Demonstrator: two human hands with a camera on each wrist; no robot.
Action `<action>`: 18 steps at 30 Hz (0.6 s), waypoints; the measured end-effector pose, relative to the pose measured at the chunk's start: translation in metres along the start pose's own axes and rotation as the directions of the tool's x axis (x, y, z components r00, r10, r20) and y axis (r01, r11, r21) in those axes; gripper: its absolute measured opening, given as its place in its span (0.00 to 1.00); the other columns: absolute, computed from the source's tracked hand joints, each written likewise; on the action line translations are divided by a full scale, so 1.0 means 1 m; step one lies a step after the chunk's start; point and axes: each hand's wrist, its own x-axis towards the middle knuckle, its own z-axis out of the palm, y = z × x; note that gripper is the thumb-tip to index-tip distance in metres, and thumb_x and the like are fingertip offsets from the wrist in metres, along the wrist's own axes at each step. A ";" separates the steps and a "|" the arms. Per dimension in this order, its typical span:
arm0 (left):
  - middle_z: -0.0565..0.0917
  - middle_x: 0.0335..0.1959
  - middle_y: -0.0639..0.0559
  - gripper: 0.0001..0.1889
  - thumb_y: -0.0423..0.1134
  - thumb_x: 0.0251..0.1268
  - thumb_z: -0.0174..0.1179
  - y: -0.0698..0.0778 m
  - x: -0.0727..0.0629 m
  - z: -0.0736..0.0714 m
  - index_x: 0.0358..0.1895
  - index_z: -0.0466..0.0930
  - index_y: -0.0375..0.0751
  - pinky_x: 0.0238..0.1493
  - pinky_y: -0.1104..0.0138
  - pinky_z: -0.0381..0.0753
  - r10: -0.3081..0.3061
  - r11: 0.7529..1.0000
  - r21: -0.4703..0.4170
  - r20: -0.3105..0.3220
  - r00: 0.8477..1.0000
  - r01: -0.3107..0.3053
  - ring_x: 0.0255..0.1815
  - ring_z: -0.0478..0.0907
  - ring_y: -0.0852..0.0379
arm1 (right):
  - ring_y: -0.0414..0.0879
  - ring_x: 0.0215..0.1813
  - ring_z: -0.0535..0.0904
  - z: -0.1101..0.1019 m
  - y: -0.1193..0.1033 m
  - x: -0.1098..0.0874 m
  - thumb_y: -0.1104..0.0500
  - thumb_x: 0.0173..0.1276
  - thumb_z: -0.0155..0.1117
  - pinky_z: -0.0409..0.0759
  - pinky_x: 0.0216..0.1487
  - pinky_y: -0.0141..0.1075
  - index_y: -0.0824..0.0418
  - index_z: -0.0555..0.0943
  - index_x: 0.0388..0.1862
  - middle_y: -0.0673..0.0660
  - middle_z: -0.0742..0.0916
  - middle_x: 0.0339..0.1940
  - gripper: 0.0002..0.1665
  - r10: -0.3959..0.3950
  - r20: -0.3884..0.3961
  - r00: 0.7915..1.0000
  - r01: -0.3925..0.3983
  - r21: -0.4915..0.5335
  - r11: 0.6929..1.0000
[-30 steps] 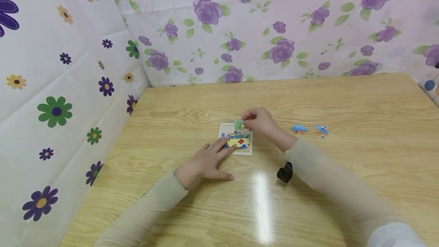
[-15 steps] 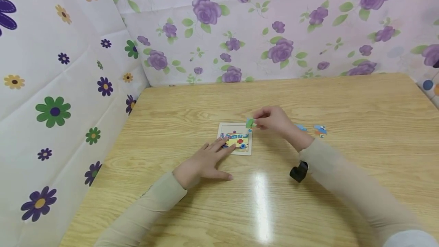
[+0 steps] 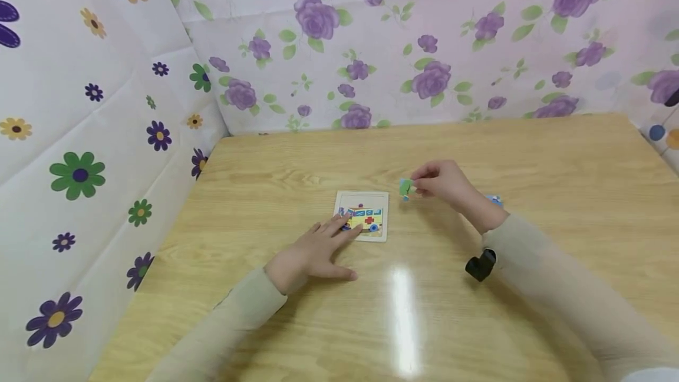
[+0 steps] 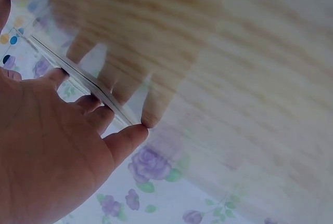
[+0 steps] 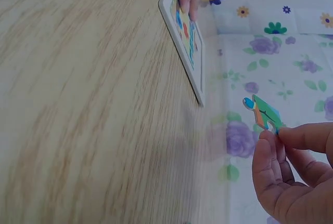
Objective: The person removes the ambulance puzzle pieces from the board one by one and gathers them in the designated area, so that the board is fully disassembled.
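Observation:
A small square puzzle tray [image 3: 385, 217] with a pale frame lies mid-table. Fitted pieces showing a yellow ambulance with a red cross [image 3: 369, 220] fill its lower part, and its upper part is bare. My left hand [image 3: 314, 252] lies with spread, straight fingers, the fingertips over the tray's lower left. To the right of the tray, my right hand [image 3: 445, 184] pinches a green and blue puzzle piece [image 5: 266, 112] between thumb and fingers, raised above the table. In the right wrist view the piece's tab points away from the fingers.
Another blue puzzle piece [image 3: 494, 200] lies on the wooden table [image 3: 297, 164] beyond my right forearm, partly hidden by it. Flowered cloths hang behind the table [image 3: 371, 46] and along the left. A black wrist camera [image 3: 481, 265] sits on the right cuff.
My right hand has lifted the puzzle piece off the tray's upper right and carried it rightward. The right forearm now covers more of the loose pieces. My left hand has stayed put.

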 end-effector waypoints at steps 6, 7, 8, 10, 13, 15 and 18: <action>0.40 0.79 0.50 0.49 0.68 0.54 0.58 0.000 -0.003 0.000 0.76 0.44 0.60 0.75 0.46 0.42 -0.002 1.000 0.004 0.001 1.000 0.002 0.79 0.37 0.50 | 0.43 0.36 0.82 -0.007 0.008 -0.003 0.65 0.70 0.55 0.83 0.46 0.40 0.73 0.79 0.47 0.63 0.84 0.40 0.13 0.017 -0.012 1.000 -0.017 -0.050 0.999; 0.40 0.79 0.51 0.49 0.68 0.54 0.59 0.001 -0.003 -0.001 0.76 0.44 0.60 0.75 0.46 0.42 -0.003 1.000 0.005 0.001 1.000 0.003 0.79 0.37 0.50 | 0.46 0.37 0.82 -0.008 0.009 -0.004 0.64 0.71 0.55 0.83 0.47 0.41 0.73 0.79 0.48 0.63 0.84 0.40 0.13 0.021 -0.013 1.000 -0.022 -0.065 0.998; 0.40 0.79 0.51 0.49 0.68 0.54 0.59 0.001 -0.003 -0.001 0.76 0.44 0.60 0.75 0.47 0.42 -0.004 1.000 0.005 0.000 1.000 0.004 0.79 0.37 0.50 | 0.49 0.39 0.83 -0.010 0.010 -0.004 0.64 0.71 0.54 0.83 0.47 0.42 0.72 0.79 0.48 0.63 0.84 0.40 0.13 0.027 -0.013 1.000 -0.028 -0.081 0.996; 0.40 0.79 0.51 0.49 0.68 0.54 0.59 0.001 -0.003 -0.002 0.76 0.44 0.60 0.75 0.46 0.42 -0.003 1.000 0.006 -0.001 1.000 0.003 0.79 0.37 0.50 | 0.53 0.42 0.83 -0.013 0.011 -0.005 0.63 0.72 0.53 0.83 0.45 0.41 0.70 0.79 0.48 0.61 0.85 0.39 0.13 0.039 -0.008 0.999 -0.040 -0.114 0.993; 0.40 0.79 0.51 0.49 0.68 0.54 0.59 0.001 -0.003 -0.002 0.76 0.44 0.60 0.74 0.46 0.43 -0.002 1.000 0.009 -0.003 1.000 0.002 0.79 0.36 0.50 | 0.55 0.44 0.83 -0.017 0.012 -0.006 0.62 0.72 0.53 0.82 0.38 0.39 0.70 0.79 0.49 0.61 0.85 0.39 0.14 0.054 0.007 0.999 -0.053 -0.141 0.989; 0.39 0.79 0.51 0.49 0.68 0.54 0.59 0.000 -0.002 -0.002 0.76 0.44 0.61 0.74 0.46 0.43 -0.002 1.000 0.011 -0.002 1.000 0.002 0.79 0.36 0.50 | 0.54 0.44 0.82 -0.019 0.013 -0.007 0.62 0.73 0.53 0.81 0.36 0.37 0.70 0.79 0.49 0.61 0.85 0.40 0.14 0.062 0.017 0.998 -0.059 -0.148 0.987; 0.39 0.79 0.52 0.49 0.68 0.54 0.58 0.000 -0.002 0.000 0.76 0.44 0.61 0.74 0.46 0.42 -0.001 1.000 0.006 0.002 1.000 0.001 0.79 0.36 0.50 | 0.52 0.43 0.82 -0.021 0.017 -0.007 0.64 0.73 0.52 0.82 0.40 0.36 0.73 0.78 0.50 0.64 0.84 0.42 0.14 0.059 0.035 0.998 -0.054 -0.140 0.989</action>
